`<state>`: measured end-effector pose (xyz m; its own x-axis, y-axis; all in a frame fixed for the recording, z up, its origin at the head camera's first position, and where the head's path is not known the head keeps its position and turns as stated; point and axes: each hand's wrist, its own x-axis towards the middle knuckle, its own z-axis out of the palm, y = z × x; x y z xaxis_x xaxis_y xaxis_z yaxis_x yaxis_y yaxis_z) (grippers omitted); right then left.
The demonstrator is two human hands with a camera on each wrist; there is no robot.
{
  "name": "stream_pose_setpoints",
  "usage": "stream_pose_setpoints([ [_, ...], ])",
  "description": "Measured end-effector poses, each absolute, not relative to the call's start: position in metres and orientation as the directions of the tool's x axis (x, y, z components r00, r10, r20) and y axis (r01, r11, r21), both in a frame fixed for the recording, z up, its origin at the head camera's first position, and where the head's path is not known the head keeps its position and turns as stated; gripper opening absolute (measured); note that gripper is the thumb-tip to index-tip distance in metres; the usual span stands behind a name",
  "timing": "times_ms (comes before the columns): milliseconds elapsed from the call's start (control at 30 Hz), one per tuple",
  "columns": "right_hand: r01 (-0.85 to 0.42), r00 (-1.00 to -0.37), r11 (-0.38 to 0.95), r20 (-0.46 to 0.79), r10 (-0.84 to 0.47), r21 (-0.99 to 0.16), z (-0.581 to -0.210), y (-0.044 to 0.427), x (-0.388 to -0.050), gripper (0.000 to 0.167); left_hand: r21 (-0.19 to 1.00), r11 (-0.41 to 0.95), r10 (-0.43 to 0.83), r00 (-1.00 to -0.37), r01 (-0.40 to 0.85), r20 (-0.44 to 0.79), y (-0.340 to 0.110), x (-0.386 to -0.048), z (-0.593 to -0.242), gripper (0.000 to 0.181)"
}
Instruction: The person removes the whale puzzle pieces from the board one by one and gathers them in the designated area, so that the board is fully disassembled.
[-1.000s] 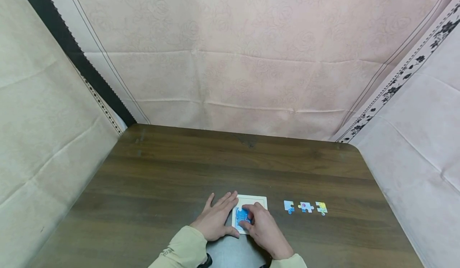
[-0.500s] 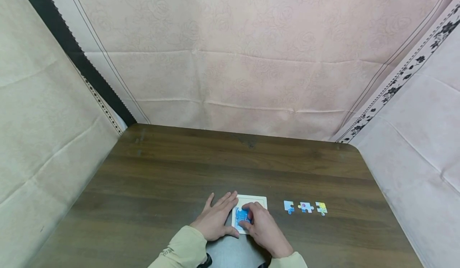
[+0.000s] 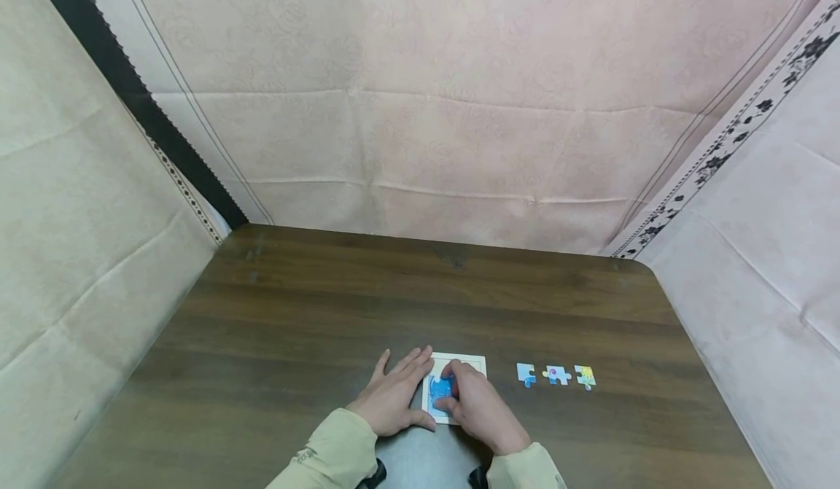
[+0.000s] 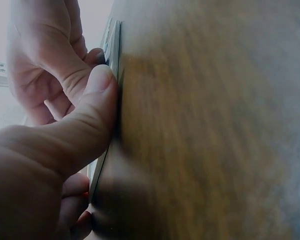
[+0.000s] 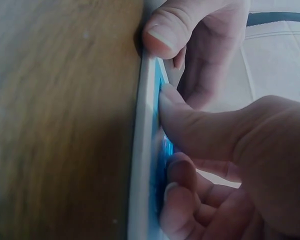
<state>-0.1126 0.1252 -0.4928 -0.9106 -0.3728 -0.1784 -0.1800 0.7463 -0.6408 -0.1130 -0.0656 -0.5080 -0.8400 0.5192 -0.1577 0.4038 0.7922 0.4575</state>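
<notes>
A small jigsaw tray (image 3: 477, 360) with a pale rim lies near the table's front edge, its left part covered by blue puzzle artwork (image 3: 436, 400). My left hand (image 3: 392, 403) lies spread along the tray's left side, and its thumb touches the near edge in the left wrist view. Over the blue area, my right hand (image 3: 484, 410) bends its thumb and fingers around a blue puzzle piece (image 5: 168, 145), whose outline is mostly hidden by the fingers. The right thumb presses close to the tray's surface.
To the right of the tray lie three loose puzzle pieces: a blue one (image 3: 526, 374), a blue and white one (image 3: 556, 375) and a yellow and blue one (image 3: 585, 377). The brown wooden table (image 3: 328, 299) is bordered by hanging pale cloths (image 3: 459, 146).
My right hand has shifted slightly forward, with its index finger a bit farther from the thumb. The left hand stays on the tray's side. The whole head view has shifted a little.
</notes>
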Motion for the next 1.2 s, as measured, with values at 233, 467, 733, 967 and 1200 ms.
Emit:
stream_pose_setpoints([
  [233,-0.208,-0.909,0.729,-0.147,-0.390,-0.652,-0.4957,0.1259,-0.1132,0.030,0.457,0.794,0.520,-0.838,0.402,-0.164,-0.0657,-0.1134,-0.5092,0.096],
  [467,-0.202,-0.904,0.720,-0.156,-0.397,-0.664,-0.4965,0.1273,-0.1136,0.031,0.454,0.795,0.518,-0.840,0.402,-0.163,-0.0650,-0.1123,-0.5080,0.096],
  [733,-0.197,-0.907,0.721,-0.157,-0.392,-0.664,-0.4955,0.1263,-0.1140,0.029,0.444,0.800,0.513,-0.844,0.403,-0.159,-0.0649,-0.1122,-0.5074,0.096],
  [967,-0.171,-0.918,0.732,-0.164,-0.362,-0.659,-0.4942,0.1234,-0.1135,0.025,0.440,0.805,0.507,-0.847,0.398,-0.161,-0.0649,-0.1124,-0.5084,0.097],
  [1200,-0.186,-0.921,0.745,-0.151,-0.359,-0.641,-0.4950,0.1222,-0.1140,0.019,0.438,0.807,0.504,-0.849,0.397,-0.159,-0.0642,-0.1131,-0.5104,0.097],
])
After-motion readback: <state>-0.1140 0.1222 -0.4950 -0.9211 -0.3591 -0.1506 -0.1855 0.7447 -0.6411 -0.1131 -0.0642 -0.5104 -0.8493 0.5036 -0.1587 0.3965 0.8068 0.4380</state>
